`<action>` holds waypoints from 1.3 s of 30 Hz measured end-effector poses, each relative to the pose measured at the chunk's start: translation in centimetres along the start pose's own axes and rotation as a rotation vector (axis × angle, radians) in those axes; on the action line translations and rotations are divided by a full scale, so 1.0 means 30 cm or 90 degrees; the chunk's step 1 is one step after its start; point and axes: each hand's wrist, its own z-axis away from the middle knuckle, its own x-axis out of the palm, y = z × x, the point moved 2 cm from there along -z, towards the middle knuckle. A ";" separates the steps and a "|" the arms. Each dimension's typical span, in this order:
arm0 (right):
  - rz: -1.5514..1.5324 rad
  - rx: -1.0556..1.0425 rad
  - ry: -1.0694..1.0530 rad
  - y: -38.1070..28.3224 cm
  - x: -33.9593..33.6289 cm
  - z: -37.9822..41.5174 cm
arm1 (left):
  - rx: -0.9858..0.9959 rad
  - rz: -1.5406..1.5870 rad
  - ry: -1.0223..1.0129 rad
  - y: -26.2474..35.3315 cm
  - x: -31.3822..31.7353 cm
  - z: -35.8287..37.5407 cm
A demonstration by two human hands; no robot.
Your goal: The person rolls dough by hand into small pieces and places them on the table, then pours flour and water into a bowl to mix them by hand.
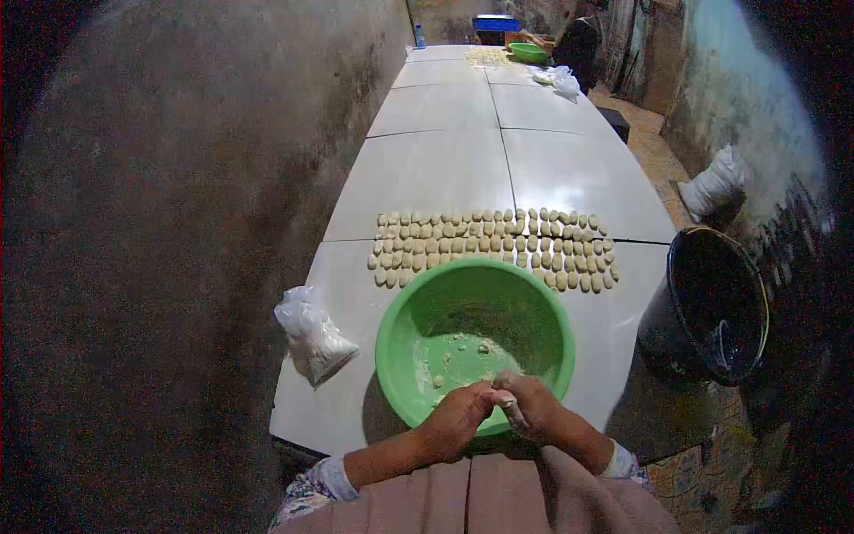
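My left hand [458, 418] and my right hand [531, 407] meet over the near rim of a large green basin [563, 343]. Fingers of both are closed and pressed together; whatever lies between them is hidden. Pale flour or dough coats the right thumb area. Inside the basin, small dough scraps [483, 348] and white smears cling to the bottom. Just beyond it, several rows of small oval dough pieces [485, 242] lie on the white tabletop [436, 169]. A clear plastic bag of white powder [318, 345] slumps to the left of the basin.
A black bucket [663, 334] stands right of the table, with a white sack [714, 185] against the wall behind. At the far end are another person [580, 49], a second green basin [530, 55], plastic bags [564, 82], a blue crate [495, 24] and a bottle [420, 37].
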 end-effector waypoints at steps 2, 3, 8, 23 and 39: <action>-0.164 0.067 -0.011 0.007 0.006 0.008 | -0.089 0.105 -0.024 0.014 -0.003 0.008; -0.153 0.036 -0.013 0.037 0.012 0.000 | -0.067 0.187 -0.040 0.009 -0.007 0.007; -0.220 0.079 -0.009 0.069 0.018 0.012 | -0.135 -0.028 -0.090 0.073 -0.033 0.003; -0.096 0.079 -0.023 0.085 0.012 0.012 | -0.014 -0.139 0.028 -0.005 -0.091 0.003; 0.048 0.136 -0.099 0.000 -0.028 -0.010 | -0.078 0.031 0.720 -0.505 -0.815 -0.248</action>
